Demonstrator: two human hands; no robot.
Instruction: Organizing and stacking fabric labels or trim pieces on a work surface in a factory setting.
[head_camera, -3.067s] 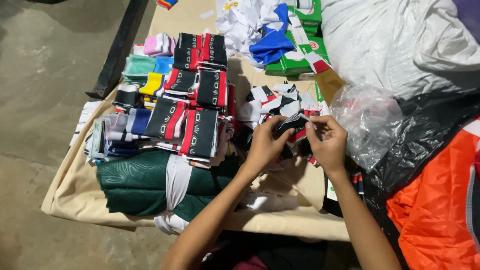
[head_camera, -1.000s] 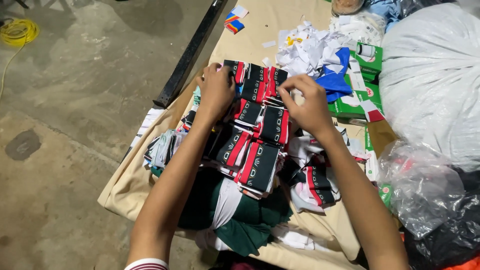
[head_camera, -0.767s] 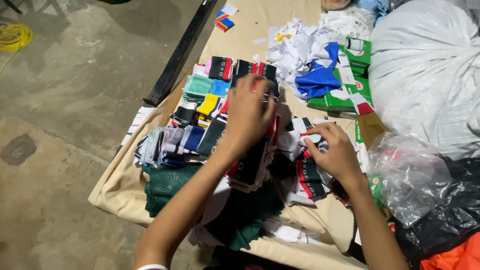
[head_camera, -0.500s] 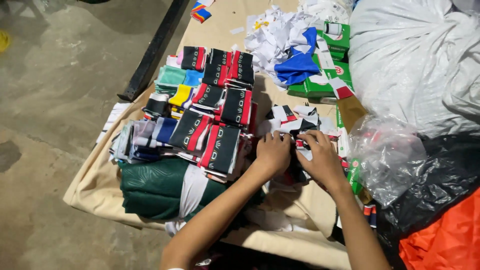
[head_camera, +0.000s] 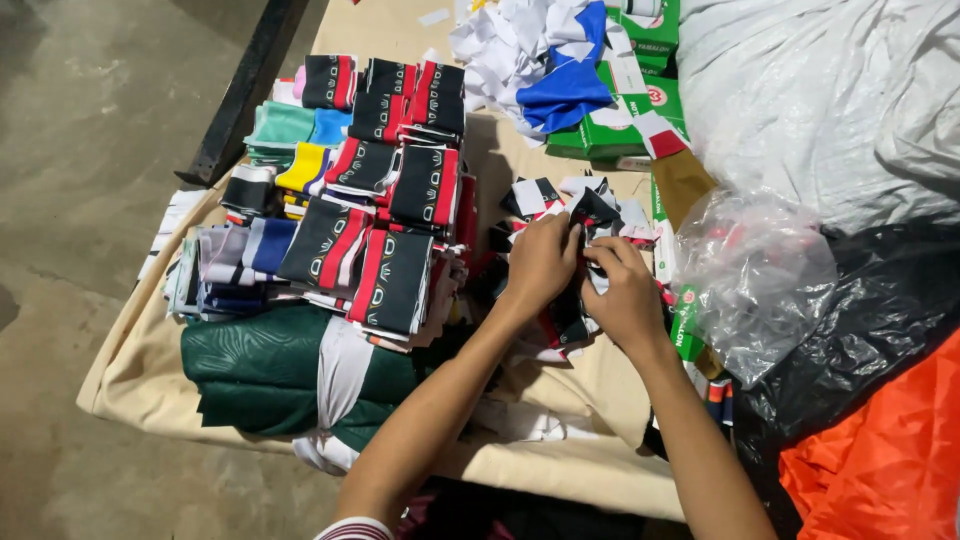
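Since a moment ago the 2 hands have barely shifted: both stay over the loose heap of small folded garments at the right of the stacks, while 1 second back they were stretched out over the far rows. The left hand is curled down onto a black, red and white folded piece at the top of the loose heap, its fingers closed over the cloth. The right hand meets it from the other side, its grip pinched shut on the same piece, thumb and fingertips touching those of the left hand. That piece lies between the 2 hands, on the heap, just right of the stacked rows.

To the left, neat stacks of black-and-red folded garments stand in rows on the worktop, which is covered in beige cloth. Beside them, further left, sit smaller folds in teal, yellow and blue. In front of the stacks lies a dark green folded cloth with a white band across it. Beyond the heap are crumpled white and blue scraps and green cardboard boxes. A clear plastic bag lies just right of the right hand, with a large white sack behind it, black plastic sheeting nearer, and orange sheeting at the lower right corner.
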